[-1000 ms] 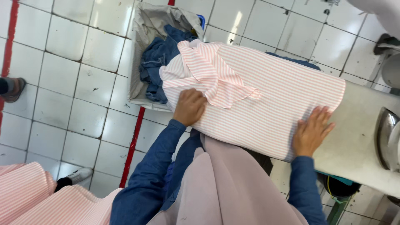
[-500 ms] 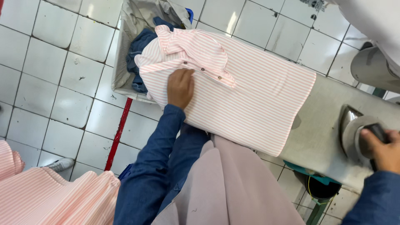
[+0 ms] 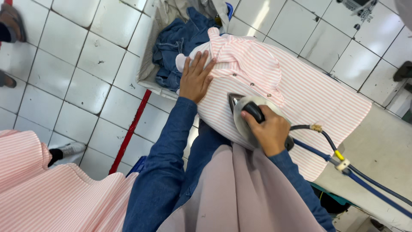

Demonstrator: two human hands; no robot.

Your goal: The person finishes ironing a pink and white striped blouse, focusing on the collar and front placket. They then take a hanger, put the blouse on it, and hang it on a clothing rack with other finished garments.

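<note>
A pink-and-white striped shirt (image 3: 309,99) lies spread over the ironing board (image 3: 386,150), its collar end bunched at the far left. My left hand (image 3: 195,77) presses flat on the shirt near the collar, fingers spread. My right hand (image 3: 266,129) grips the black handle of a steam iron (image 3: 244,111), whose pointed metal sole rests on the shirt just right of my left hand. A blue hose and a dark cable (image 3: 352,169) trail from the iron to the right.
A bin (image 3: 150,64) with blue denim clothes (image 3: 176,47) stands on the white tiled floor beyond the board. More pink striped cloth (image 3: 56,193) lies at the lower left. Another person's feet (image 3: 10,25) are at the upper left; a shoe (image 3: 71,150) shows near the cloth.
My right hand took the iron from the right end of the board and brought it onto the shirt. My left hand shifted toward the collar and flattened.
</note>
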